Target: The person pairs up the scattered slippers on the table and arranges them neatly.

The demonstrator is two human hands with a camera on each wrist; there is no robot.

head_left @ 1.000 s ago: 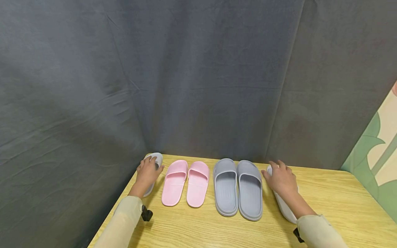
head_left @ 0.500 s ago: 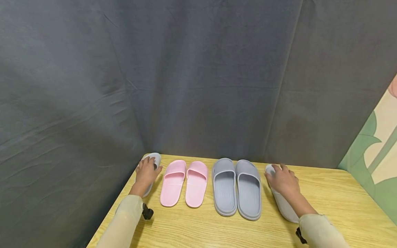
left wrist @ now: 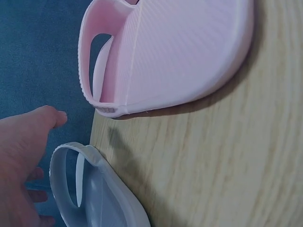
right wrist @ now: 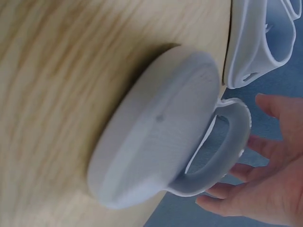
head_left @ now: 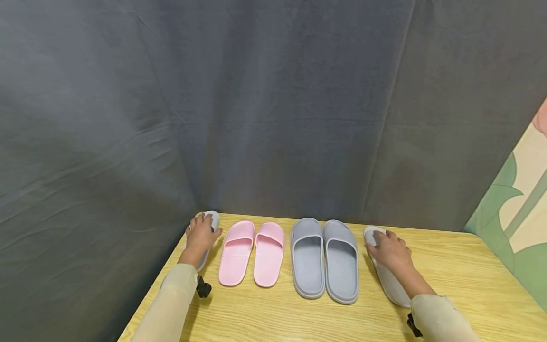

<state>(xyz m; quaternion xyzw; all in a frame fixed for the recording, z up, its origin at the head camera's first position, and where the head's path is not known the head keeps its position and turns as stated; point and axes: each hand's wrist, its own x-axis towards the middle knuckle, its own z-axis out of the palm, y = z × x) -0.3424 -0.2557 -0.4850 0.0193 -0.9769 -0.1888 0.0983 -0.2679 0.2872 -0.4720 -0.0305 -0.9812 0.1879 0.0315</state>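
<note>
In the head view my left hand (head_left: 200, 236) is over a light grey slipper (head_left: 215, 220) at the table's far left. The left wrist view shows that hand (left wrist: 21, 161) beside the slipper's strap (left wrist: 60, 182), fingers spread and pinching nothing. Farther right, my right hand (head_left: 390, 251) hovers at a pale grey slipper (head_left: 393, 287). From the right wrist, its loosely bent fingers (right wrist: 265, 146) are close to the strap (right wrist: 220, 163); whether they touch it I cannot tell. Between the hands lie two pink slippers (head_left: 237, 254) and two larger blue-grey slippers (head_left: 308, 266).
A wooden table (head_left: 265, 318) carries all the slippers. Dark grey cloth (head_left: 273, 118) hangs along its back and left edges. A wall with painted leaves (head_left: 504, 213) borders the right side. Bare wood (head_left: 461, 275) extends right of the right hand.
My right hand has come down slightly and nearer its slipper's strap. The left hand stays almost in place. The whole head view has shifted a little; the slippers keep their places.
</note>
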